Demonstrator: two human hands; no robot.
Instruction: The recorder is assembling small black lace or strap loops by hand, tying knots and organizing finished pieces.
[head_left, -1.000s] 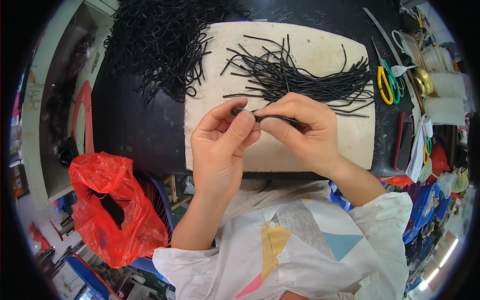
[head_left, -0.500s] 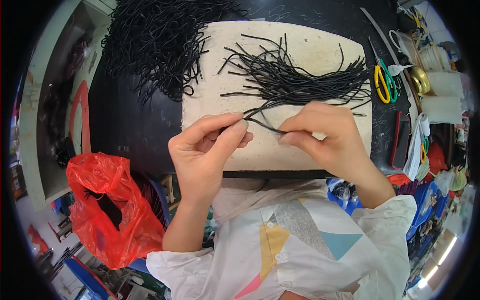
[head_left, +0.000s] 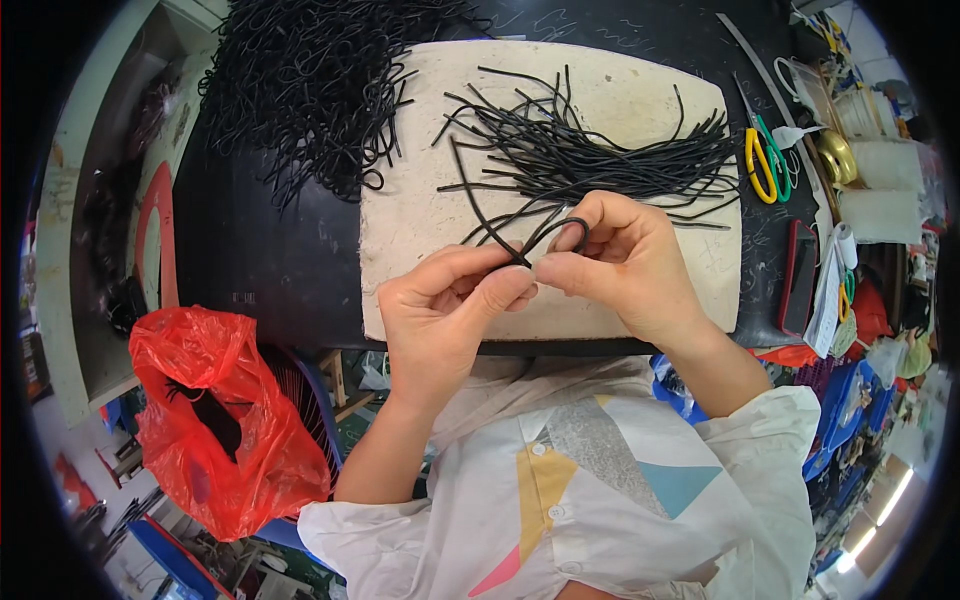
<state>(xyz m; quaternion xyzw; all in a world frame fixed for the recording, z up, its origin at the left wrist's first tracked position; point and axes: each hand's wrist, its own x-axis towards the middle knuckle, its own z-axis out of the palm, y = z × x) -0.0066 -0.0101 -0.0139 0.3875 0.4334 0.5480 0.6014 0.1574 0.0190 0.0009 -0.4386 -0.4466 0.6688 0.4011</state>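
Between my two hands a thin black cord [head_left: 541, 236] is bent into a loop, its strands crossing at my fingertips. My left hand [head_left: 452, 300] pinches the crossing between thumb and forefinger. My right hand [head_left: 622, 258] is closed on the looped side, close to the left fingertips. One loose end of the cord points up and away to the left. Just beyond my hands, a bundle of cut black cords [head_left: 600, 160] lies across a pale board [head_left: 420, 220]. A tangled heap of looped black cords [head_left: 300, 90] sits at the far left.
Yellow-handled scissors [head_left: 761, 168] and green-handled scissors [head_left: 783, 150] lie right of the board on the black table [head_left: 260, 240]. A dark red-edged phone-like object [head_left: 798, 280] and folded paper [head_left: 828, 300] are nearby. A red plastic bag [head_left: 240, 430] hangs at the lower left.
My hands have come together, the left moving right and the right moving inward. The cord, earlier stretched between them, is now curled into a loop with an end sticking up.
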